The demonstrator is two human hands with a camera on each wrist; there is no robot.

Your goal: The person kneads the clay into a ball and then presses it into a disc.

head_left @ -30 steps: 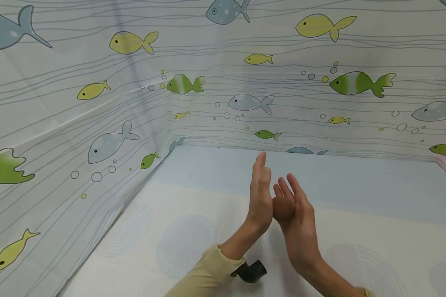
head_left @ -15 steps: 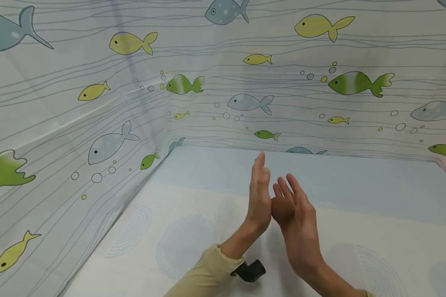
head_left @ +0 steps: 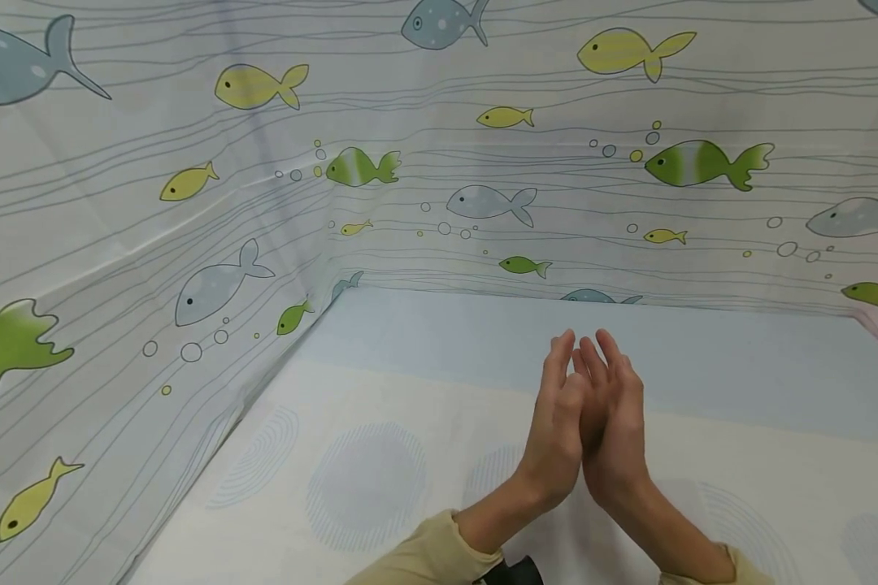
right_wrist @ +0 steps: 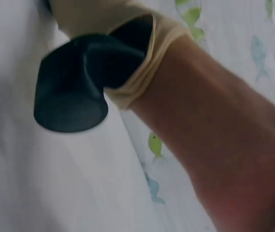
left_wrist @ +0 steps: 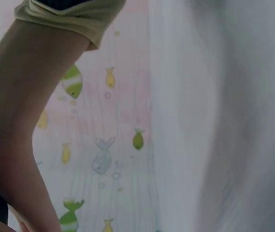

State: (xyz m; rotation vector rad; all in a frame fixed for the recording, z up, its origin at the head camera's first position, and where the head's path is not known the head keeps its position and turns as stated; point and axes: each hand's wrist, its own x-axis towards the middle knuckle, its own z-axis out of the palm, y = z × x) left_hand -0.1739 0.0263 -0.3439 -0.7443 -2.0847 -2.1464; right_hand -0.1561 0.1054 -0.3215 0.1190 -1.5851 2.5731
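Note:
In the head view, my left hand (head_left: 559,435) and right hand (head_left: 618,435) stand upright, palms facing and brought together. Their fingers point up, long and only slightly bent, with the heels of the palms close together. A brown ball was between the palms in the earlier frames; the hands now cover that spot, and I cannot tell how much of the ball shows in the shadowed gap. The right wrist view shows the left forearm (right_wrist: 214,116), and the right forearm (left_wrist: 16,96) crosses the left wrist view.
Beneath the hands spreads a white and pale blue tabletop (head_left: 366,479) printed with circles. Fish-patterned sheets (head_left: 424,146) rise at the back and left. A black wrist camera (head_left: 515,571) sits at the left sleeve, also seen as a dark rounded piece (right_wrist: 72,87) in the right wrist view.
My left hand has moved right and its fingertips are lower. The right hand has shifted slightly right. The palms have come together over the brown ball, which was plainly visible before.

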